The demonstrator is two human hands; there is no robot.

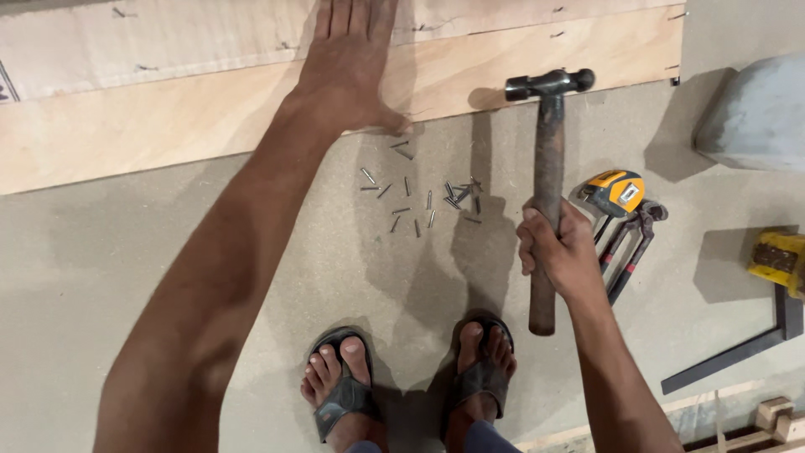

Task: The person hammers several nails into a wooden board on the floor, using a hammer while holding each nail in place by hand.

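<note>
Hammer [547, 168] with a dark metal head and a worn, rusty-looking handle stands over the floor, its head just at the lower edge of the plywood board [151, 126]. The right hand [558, 247] is clenched around the lower half of the handle, fingers wrapped fully round it, the butt end sticking out below the fist. The left hand [348, 63] lies flat and spread on the board, palm down, thumb reaching to the board's edge; its fingertips run out of the picture at the top. Between the two hands a scatter of small nails [423, 197] lies loose on the floor. Just right of the right hand sit a yellow tape measure [619, 191] and what may be pincers [631, 243] with red-lined handles, partly hidden behind the fist. Farther right lies a dark steel square [738, 352]. Below, two feet in dark sandals [411, 377] stand on the floor
</note>
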